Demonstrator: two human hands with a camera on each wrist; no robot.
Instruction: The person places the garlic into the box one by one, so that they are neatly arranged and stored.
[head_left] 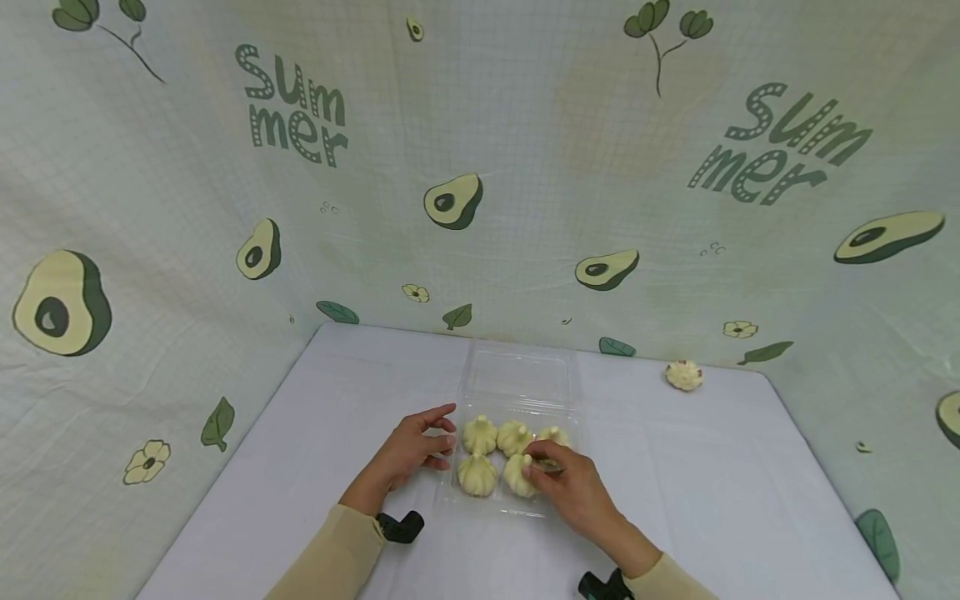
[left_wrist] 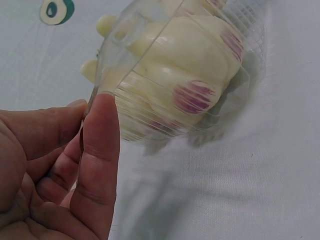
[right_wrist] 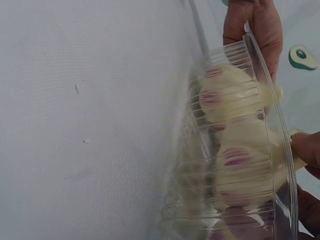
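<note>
A clear plastic clamshell box (head_left: 506,510) lies open on the table, holding several pale garlic bulbs (head_left: 479,435) in two rows. Through its ribbed wall, the bulbs show purple patches in both wrist views. My left hand (head_left: 411,447) is at the box's left side; in the left wrist view, its thumb and a finger (left_wrist: 101,145) pinch the rim. With thumb and fingers, my right hand (head_left: 581,490) holds the stem of the front-row garlic bulb (head_left: 519,477), which sits inside the box. The right hand partly hides the box's front right corner.
One more garlic bulb (head_left: 684,375) lies at the table's back right. The box's transparent lid (head_left: 521,375) is folded back toward the rear edge. A white cloth (head_left: 697,467) covers the table, and a printed curtain (head_left: 525,167) surrounds it.
</note>
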